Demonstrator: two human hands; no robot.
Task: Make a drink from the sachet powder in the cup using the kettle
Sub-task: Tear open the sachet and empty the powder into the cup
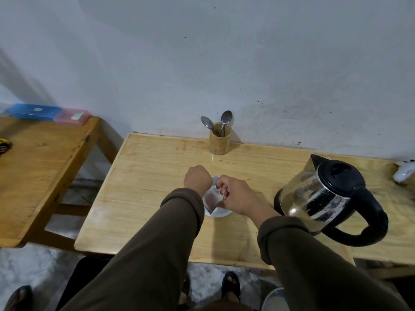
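A small silvery sachet [211, 200] hangs over a white cup [221, 213] near the middle of the wooden table [146, 176]. My left hand [197, 178] and my right hand [233, 195] both pinch the sachet's top edge, fingers closed on it, directly above the cup. The cup is mostly hidden by my hands and the sachet. A steel kettle [325, 198] with a black lid and handle stands to the right, apart from the cup.
A bamboo holder [220, 141] with two spoons stands at the back by the wall. A white object [404, 172] lies at the far right. A second wooden table [42, 167] at the left carries blue and pink boxes [48, 113].
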